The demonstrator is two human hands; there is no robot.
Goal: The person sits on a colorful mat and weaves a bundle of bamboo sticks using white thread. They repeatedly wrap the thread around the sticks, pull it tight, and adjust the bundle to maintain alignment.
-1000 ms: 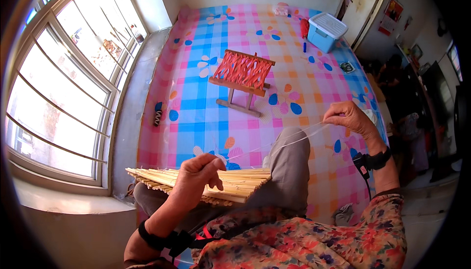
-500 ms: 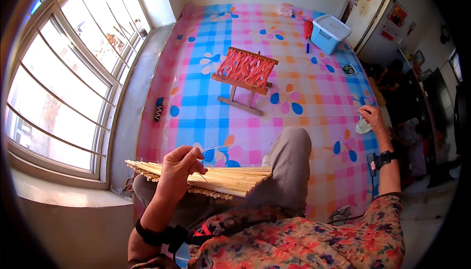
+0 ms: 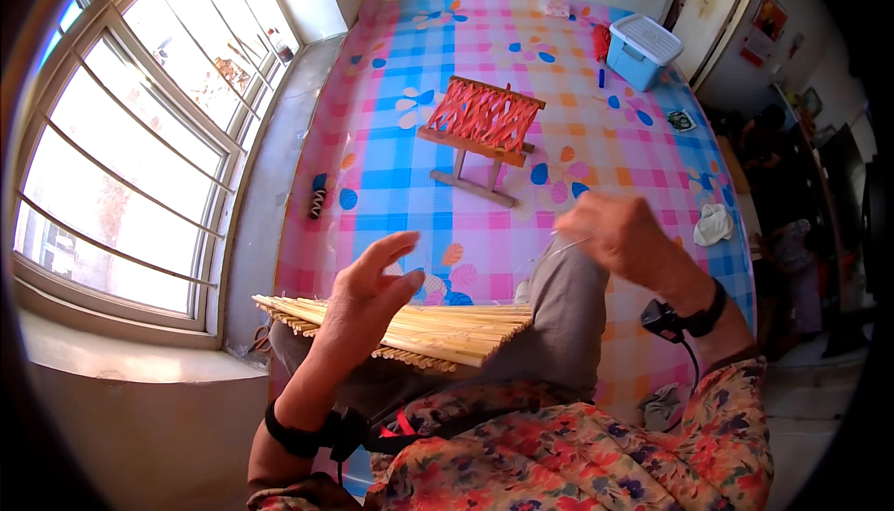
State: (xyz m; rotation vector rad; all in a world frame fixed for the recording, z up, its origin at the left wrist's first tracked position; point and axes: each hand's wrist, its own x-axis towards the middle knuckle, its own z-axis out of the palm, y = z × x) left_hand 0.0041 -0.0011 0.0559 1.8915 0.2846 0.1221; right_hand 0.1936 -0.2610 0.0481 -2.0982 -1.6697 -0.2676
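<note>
Across my lap lies a mat of thin pale-yellow stalks (image 3: 466,327) laid side by side, their cut ends at the right. Just over its far edge my left hand (image 3: 368,297) is raised, thumb and fingers apart, holding nothing I can see. To the right, above my knee, my right hand (image 3: 622,239) is closed with its fingers pinched together. A thin whitish thread (image 3: 570,245) shows at those fingertips; motion blurs its finer details, and where it runs to is hard to follow.
A low wooden stand wound with red strips (image 3: 484,118) is ahead on the checked floor sheet (image 3: 391,231). Farther right is a blue lidded box (image 3: 641,53). A white cloth (image 3: 713,224) lies at the right; a barred window (image 3: 140,166) is at the left.
My right hand has come in from far right toward my knee, and the stretched thread has slackened. My left hand has opened from its pinch and shifted slightly right.
</note>
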